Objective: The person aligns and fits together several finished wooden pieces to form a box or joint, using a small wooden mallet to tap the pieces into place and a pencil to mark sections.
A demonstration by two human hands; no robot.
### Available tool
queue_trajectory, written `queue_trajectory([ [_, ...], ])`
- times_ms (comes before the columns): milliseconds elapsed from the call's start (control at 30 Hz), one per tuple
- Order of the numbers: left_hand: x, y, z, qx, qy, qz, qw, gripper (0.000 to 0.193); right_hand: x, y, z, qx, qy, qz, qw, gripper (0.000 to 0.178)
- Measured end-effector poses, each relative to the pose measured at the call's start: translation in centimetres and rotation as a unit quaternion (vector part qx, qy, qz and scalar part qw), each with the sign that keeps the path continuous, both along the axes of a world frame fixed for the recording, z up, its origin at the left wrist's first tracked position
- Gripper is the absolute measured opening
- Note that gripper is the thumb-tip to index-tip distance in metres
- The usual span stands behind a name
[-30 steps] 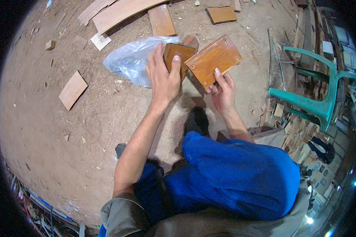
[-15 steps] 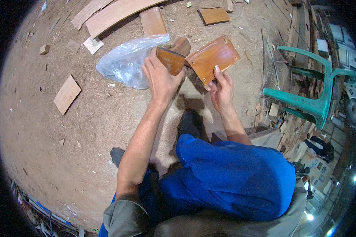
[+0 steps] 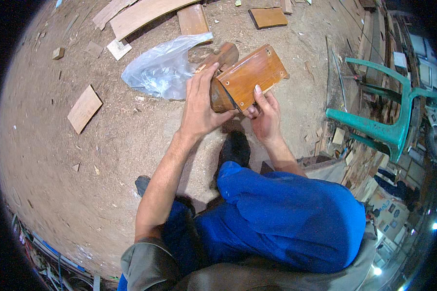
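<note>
we see the wood block (image 3: 220,100) now tucked behind the drilled panel (image 3: 255,73); left hand (image 3: 197,107) half-curled round the block, right hand (image 3: 267,119) pinching the panel. both above littered floor (image 3: 111,155), green chair (image 3: 369,124) rightward.

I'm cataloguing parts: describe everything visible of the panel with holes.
The panel is a glossy orange-brown rectangle, apparently varnished wood, with small holes near corners. Tilted above the floor, it's held by the right hand, thumb on its face, overlapping a darker piece in the left hand; their contact is unclear.
</note>
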State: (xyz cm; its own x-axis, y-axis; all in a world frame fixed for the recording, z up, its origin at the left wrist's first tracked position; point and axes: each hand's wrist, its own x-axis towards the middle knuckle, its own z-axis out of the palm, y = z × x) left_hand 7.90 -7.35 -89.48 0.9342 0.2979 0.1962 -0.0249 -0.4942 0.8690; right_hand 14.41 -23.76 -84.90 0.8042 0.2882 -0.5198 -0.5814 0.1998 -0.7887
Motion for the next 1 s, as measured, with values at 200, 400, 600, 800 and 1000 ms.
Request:
queue_trajectory([
  [200, -0.2, 0.4, 0.5, -0.009, -0.016, -0.016, 1.0, 0.109, -0.9, 0.7, -0.2, -0.028, -0.006, -0.014, 1.0, 0.022],
  [400, -0.3, 0.4, 0.6, -0.01, -0.02, -0.005, 1.0, 0.108, -1.2, 0.9, -0.3, -0.056, -0.012, -0.016, 0.998, 0.023],
  [600, -0.4, 0.5, 0.7, -0.012, -0.043, -0.001, 0.999, 0.108, -1.9, 1.1, -0.1, -0.075, 0.015, -0.049, 0.996, 0.021],
  [800, -0.3, 0.7, 0.2, -0.028, -0.086, 0.001, 0.996, 0.108, -1.9, 1.6, 0.4, -0.046, -0.013, -0.036, 0.998, 0.026],
  [1000, -0.7, 0.9, -0.5, -0.027, -0.089, 0.005, 0.996, 0.109, -2.5, 1.0, -0.6, -0.021, -0.023, -0.037, 0.999, 0.027],
])
